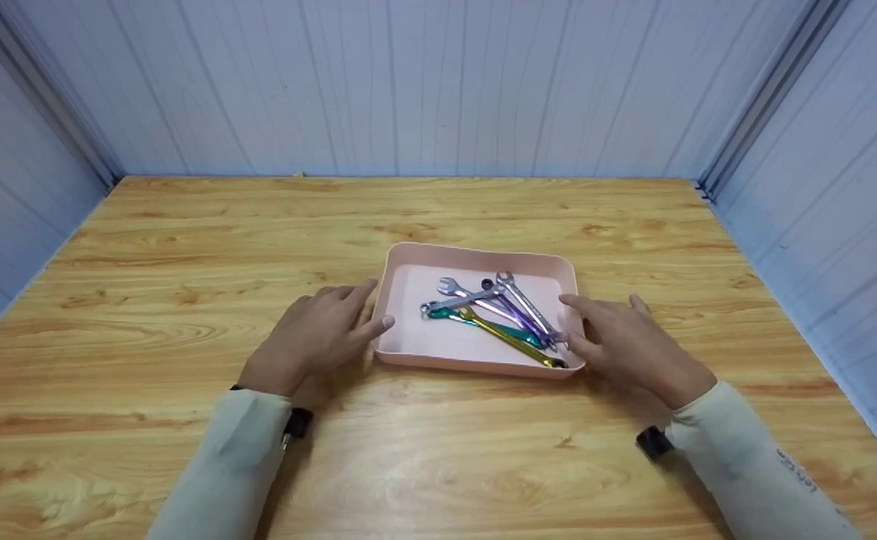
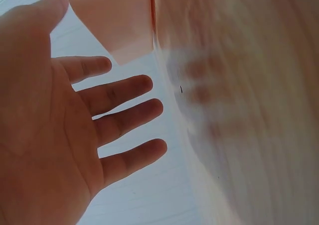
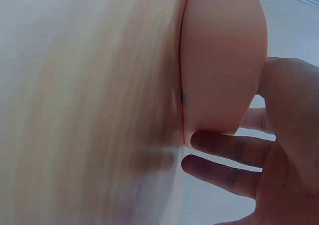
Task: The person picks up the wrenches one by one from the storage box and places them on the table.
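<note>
Head view: coloured metal wrenches [image 1: 509, 337] already in shallow pink tray [image 1: 453, 361]; your left hand [image 1: 318, 330], right hand [image 1: 629, 341]: fingers [image 2: 119, 91] spread, tray ungripped.

The left hand [image 1: 318, 328] and right hand [image 1: 628, 341] are well apart, fingers [image 2: 132, 160] extended.

Pale long sleeves [image 1: 220, 472], grey lettering [image 1: 796, 470] on right one; small black block [image 1: 300, 422] beside each cuff [image 1: 262, 405].
</note>
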{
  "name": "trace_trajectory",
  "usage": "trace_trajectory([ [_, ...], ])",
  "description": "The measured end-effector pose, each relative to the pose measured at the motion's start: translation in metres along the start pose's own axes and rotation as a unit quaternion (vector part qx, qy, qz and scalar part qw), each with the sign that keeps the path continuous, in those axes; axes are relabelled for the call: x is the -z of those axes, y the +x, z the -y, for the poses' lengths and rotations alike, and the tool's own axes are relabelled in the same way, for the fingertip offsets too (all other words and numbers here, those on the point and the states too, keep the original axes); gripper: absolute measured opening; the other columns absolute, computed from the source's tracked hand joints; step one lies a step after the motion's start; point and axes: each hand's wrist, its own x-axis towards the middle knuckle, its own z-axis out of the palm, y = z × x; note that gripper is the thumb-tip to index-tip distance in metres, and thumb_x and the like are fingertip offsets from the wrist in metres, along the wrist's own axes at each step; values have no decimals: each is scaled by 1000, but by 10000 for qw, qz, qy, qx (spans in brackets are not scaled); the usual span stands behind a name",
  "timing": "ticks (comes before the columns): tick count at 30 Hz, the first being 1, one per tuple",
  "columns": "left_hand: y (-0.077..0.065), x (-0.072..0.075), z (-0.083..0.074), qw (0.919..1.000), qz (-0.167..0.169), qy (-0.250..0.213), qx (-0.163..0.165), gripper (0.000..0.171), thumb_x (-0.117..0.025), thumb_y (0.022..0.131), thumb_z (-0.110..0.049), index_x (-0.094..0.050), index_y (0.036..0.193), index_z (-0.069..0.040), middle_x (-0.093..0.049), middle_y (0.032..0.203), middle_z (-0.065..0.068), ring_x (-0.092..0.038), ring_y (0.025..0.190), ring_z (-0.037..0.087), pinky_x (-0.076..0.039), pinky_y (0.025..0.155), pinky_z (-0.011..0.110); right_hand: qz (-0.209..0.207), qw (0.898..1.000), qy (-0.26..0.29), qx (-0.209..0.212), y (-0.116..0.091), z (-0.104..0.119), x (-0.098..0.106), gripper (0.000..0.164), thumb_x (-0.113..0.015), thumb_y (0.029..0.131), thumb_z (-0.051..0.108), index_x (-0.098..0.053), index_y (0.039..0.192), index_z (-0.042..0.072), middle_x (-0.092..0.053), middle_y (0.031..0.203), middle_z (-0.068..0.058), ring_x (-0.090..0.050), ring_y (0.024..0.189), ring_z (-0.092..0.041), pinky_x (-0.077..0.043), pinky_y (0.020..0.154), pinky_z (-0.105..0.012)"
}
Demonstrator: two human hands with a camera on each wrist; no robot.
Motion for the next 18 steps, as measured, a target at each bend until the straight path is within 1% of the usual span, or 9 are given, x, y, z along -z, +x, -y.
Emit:
trace_trajectory([
  [3,0,0,0,10000,46,26,24,72,-45,101,-58,-34,158,-15,-51,146,20,-47,134,37,-37,107,59,-12,10000,18,3,2,0,-1,50,-58,101,29,-51,148,14,-61,136,-15,-57,126,-32,-11,107,-76],
  [6,0,-1,0,10000,44,20,19,70,-47,101,-57,-37,157,-15,-51,145,20,-49,132,37,-38,106,58,-24,10000,43,33,2,1,-1,48,-57,101,27,-52,147,15,-63,133,-15,-59,123,-31,-13,107,-76],
  [12,-1,-1,1,10000,49,-22,-27,67,-49,102,-51,-39,155,-13,-53,142,22,-53,129,39,-42,103,57,-108,9998,40,168,2,1,-1,47,-58,99,22,-53,146,14,-68,123,-15,-63,115,-29,-18,106,-75],
  [18,0,1,-1,9992,210,-307,123,71,-49,103,-50,-29,160,-13,-48,148,23,-48,134,38,-39,107,56,-86,9998,31,160,6,1,1,47,-57,100,23,-53,146,12,-67,126,-15,-63,117,-29,-18,108,-74],
])
